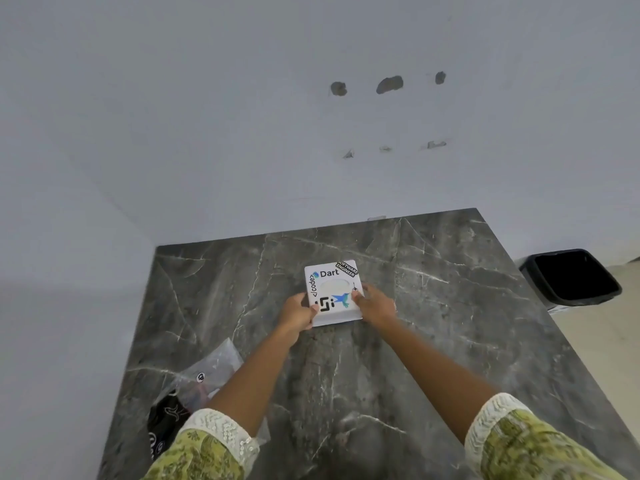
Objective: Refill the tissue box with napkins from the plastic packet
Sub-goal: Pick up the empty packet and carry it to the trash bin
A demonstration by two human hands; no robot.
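Note:
A white square tissue box [331, 284] with stickers on its top stands in the middle of the dark marble table [433, 323]. Its oval slot shows pale paper inside. My left hand [297, 314] grips the box's near left corner. My right hand [374, 303] grips its near right side, thumb on the top. A clear plastic packet [207, 375] lies crumpled at the table's near left edge, partly hidden by my left forearm and sleeve. It looks flat; I cannot tell what is inside it.
A black item with white patterns [166, 420] lies beside the packet at the table's left edge. A black open bin [575, 277] stands on the floor past the table's right side. A white wall runs behind the table.

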